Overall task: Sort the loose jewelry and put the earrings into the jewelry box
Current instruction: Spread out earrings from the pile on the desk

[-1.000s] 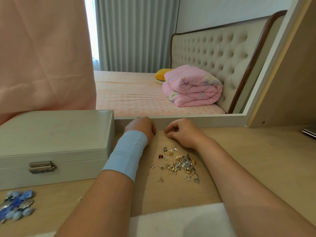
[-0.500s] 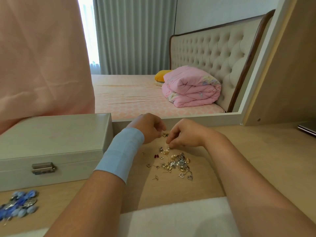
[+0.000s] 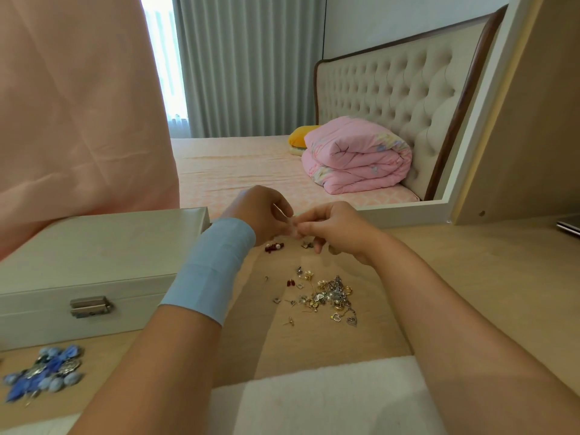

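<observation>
My left hand [image 3: 262,215], with a blue band on its wrist, and my right hand [image 3: 335,229] are lifted just above the desk, their fingertips touching. Together they pinch a small jewelry piece [image 3: 292,226], which is too blurred to name. Below the hands a tangled pile of loose gold and silver jewelry [image 3: 328,296] lies on the wooden desk. Single studs are scattered to its left. A small group of red earrings [image 3: 273,247] lies under my left hand. The white jewelry box [image 3: 94,255] stands at the left with its lid closed and its clasp [image 3: 89,306] facing me.
A heap of blue jewelry [image 3: 44,373] lies at the front left. A white cloth [image 3: 317,400] covers the desk's front edge. A white-framed mirror [image 3: 405,210] stands along the back. Pink fabric [image 3: 72,105] hangs behind the box. A dark flat device [image 3: 569,226] lies at the far right.
Both hands have risen from the desk and come together, pinching a small piece between them. Red earrings now show where my left hand rested.
</observation>
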Available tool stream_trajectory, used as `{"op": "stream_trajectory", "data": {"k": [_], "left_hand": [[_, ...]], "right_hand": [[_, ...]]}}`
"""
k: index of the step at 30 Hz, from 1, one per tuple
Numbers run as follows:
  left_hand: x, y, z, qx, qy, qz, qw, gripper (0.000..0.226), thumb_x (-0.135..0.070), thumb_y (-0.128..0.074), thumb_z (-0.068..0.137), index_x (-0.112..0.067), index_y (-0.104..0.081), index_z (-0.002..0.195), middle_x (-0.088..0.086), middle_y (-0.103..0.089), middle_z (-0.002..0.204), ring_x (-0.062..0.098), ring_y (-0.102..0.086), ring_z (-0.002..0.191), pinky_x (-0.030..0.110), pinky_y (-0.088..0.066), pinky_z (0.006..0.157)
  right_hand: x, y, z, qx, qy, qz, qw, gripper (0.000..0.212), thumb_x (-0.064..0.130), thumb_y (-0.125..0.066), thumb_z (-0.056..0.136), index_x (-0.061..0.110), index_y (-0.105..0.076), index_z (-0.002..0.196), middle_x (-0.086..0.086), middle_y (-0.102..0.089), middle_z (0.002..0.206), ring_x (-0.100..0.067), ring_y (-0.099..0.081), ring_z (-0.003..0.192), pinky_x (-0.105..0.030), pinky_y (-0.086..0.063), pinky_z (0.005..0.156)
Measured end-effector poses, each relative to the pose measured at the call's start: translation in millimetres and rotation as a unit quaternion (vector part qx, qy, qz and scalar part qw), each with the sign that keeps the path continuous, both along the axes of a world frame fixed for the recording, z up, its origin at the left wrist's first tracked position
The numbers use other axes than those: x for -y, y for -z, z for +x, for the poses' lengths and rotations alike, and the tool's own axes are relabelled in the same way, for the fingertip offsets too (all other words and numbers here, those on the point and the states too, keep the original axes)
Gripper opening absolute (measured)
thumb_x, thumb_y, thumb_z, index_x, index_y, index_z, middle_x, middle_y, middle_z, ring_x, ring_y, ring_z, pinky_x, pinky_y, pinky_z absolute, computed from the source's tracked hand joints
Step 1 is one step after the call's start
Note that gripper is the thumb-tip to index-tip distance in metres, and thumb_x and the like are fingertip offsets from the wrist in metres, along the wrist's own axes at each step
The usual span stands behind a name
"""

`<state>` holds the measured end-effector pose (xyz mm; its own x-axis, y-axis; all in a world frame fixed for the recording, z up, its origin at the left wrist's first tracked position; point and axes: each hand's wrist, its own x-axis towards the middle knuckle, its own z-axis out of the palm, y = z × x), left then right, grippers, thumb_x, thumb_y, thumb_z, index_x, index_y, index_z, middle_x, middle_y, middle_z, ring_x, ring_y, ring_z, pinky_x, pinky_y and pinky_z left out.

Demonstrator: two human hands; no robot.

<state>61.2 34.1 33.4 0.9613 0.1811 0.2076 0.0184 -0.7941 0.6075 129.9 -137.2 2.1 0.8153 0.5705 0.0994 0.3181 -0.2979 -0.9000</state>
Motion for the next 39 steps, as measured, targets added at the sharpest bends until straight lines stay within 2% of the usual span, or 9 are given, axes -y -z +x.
{"op": "stream_trajectory", "data": {"k": [5,9,12,18,23,27,32,35,39], "left_hand": [[-10,-7,-4,0.002,-0.032,0.034,0.999,0.011,-0.023,-0.079,0.080,-0.031,-0.073,0.074,-0.008,-0.072,0.066,0.007,-0.067,0.062,0.021,-0.054,0.060],[-13,-3,-5,-0.001,-0.027,0.042,0.999,0.012,-0.026,-0.076,0.083,-0.032,-0.073,0.073,-0.010,-0.071,0.084,0.010,-0.064,0.082,0.020,-0.045,0.063],[-13,0,-5,0.002,-0.020,0.047,0.999,0.010,-0.027,-0.074,0.084,-0.031,-0.071,0.076,-0.013,-0.068,0.088,0.005,-0.057,0.082,0.016,-0.035,0.059],[-2,14,2,-0.073,0.017,0.070,0.995,0.014,-0.024,-0.073,0.086,-0.029,-0.068,0.074,-0.008,-0.069,0.078,0.007,-0.061,0.071,0.022,-0.047,0.066],[10,34,6,-0.101,0.032,0.074,0.992,0.011,-0.024,-0.071,0.087,-0.029,-0.070,0.077,-0.013,-0.067,0.086,0.003,-0.058,0.079,0.023,-0.043,0.076],[13,42,7,-0.114,0.047,0.088,0.988,0.009,-0.027,-0.070,0.087,-0.031,-0.069,0.079,-0.015,-0.063,0.086,0.004,-0.057,0.080,0.024,-0.043,0.078],[13,42,7,-0.125,0.054,0.104,0.985,0.008,-0.029,-0.070,0.087,-0.034,-0.068,0.081,-0.017,-0.061,0.085,0.006,-0.057,0.083,0.025,-0.047,0.083],[12,37,5,-0.129,0.051,0.108,0.984,0.004,-0.029,-0.070,0.089,-0.031,-0.069,0.092,-0.016,-0.063,0.092,0.009,-0.059,0.092,0.025,-0.046,0.087],[7,25,1,-0.108,0.035,0.096,0.989,0.017,-0.022,-0.067,0.091,-0.026,-0.067,0.108,-0.015,-0.064,0.094,0.000,-0.057,0.081,0.021,-0.040,0.079]], "right_hand": [[-5,0,-4,0.100,-0.051,-0.233,0.966,0.006,0.034,-0.080,0.083,0.028,-0.081,0.082,0.018,-0.074,0.073,0.007,-0.064,0.064,-0.024,-0.051,0.067],[-14,2,-11,0.103,-0.067,-0.278,0.953,0.005,0.028,-0.086,0.077,0.030,-0.082,0.077,0.020,-0.074,0.071,0.006,-0.066,0.064,-0.024,-0.055,0.071],[-14,0,-11,0.103,-0.067,-0.277,0.953,0.010,0.021,-0.085,0.079,0.029,-0.081,0.078,0.023,-0.072,0.066,0.010,-0.063,0.058,-0.019,-0.050,0.065],[8,-3,1,0.104,-0.024,-0.215,0.971,0.017,0.014,-0.080,0.081,0.029,-0.078,0.075,0.009,-0.076,0.078,-0.005,-0.062,0.050,-0.025,-0.053,0.061],[30,11,14,0.081,0.037,-0.179,0.980,0.018,0.006,-0.078,0.079,0.023,-0.077,0.075,0.009,-0.070,0.057,-0.001,-0.057,0.043,-0.023,-0.047,0.056],[31,20,14,0.072,0.040,-0.125,0.989,0.025,0.003,-0.076,0.083,0.027,-0.075,0.086,0.001,-0.077,0.076,-0.006,-0.056,0.045,-0.025,-0.050,0.057],[26,21,15,0.108,0.046,-0.150,0.982,0.025,0.014,-0.081,0.079,0.037,-0.078,0.071,0.026,-0.072,0.069,0.010,-0.064,0.067,-0.014,-0.046,0.070],[28,20,17,0.102,0.045,-0.180,0.977,0.027,0.016,-0.083,0.078,0.040,-0.078,0.067,0.026,-0.073,0.074,0.008,-0.067,0.080,-0.020,-0.052,0.086],[29,17,15,0.101,0.037,-0.194,0.975,0.021,0.014,-0.084,0.076,0.034,-0.080,0.075,0.018,-0.075,0.080,0.001,-0.069,0.083,-0.024,-0.054,0.087]]}}
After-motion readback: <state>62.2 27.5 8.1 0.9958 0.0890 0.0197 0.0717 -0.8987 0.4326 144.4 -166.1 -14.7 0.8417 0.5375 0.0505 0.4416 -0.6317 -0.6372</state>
